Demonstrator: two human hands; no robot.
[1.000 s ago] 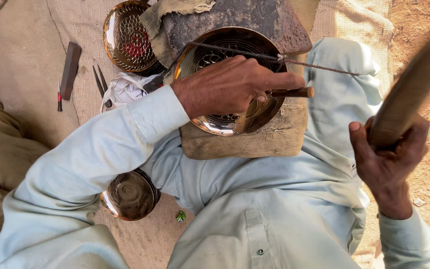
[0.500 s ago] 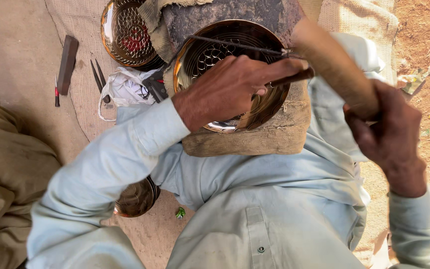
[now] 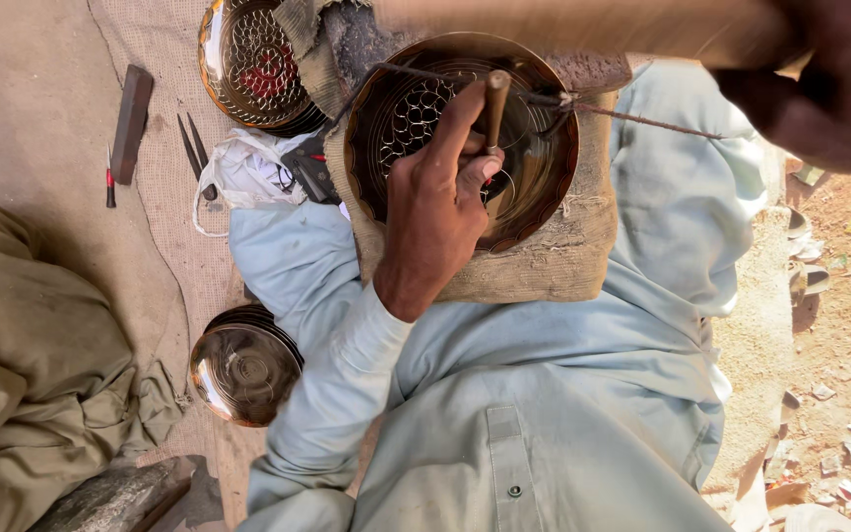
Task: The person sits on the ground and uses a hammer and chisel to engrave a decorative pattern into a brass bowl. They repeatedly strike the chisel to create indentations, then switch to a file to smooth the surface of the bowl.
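Keep your left hand [image 3: 440, 212] clamped on the slim wooden-handled punch [image 3: 493, 99], upright in the round engraved brass bowl [image 3: 544, 187]; your right hand [image 3: 829, 94] grips the blurred wooden mallet [image 3: 583, 25].

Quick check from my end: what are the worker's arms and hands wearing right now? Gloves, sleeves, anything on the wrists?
Both hands are bare, with no gloves. The left hand comes out of a long, loose pale blue sleeve of plain woven cloth with an open cuff at the wrist. The right hand is close to the camera and blurred; its sleeve is out of view. No watch or rings show.
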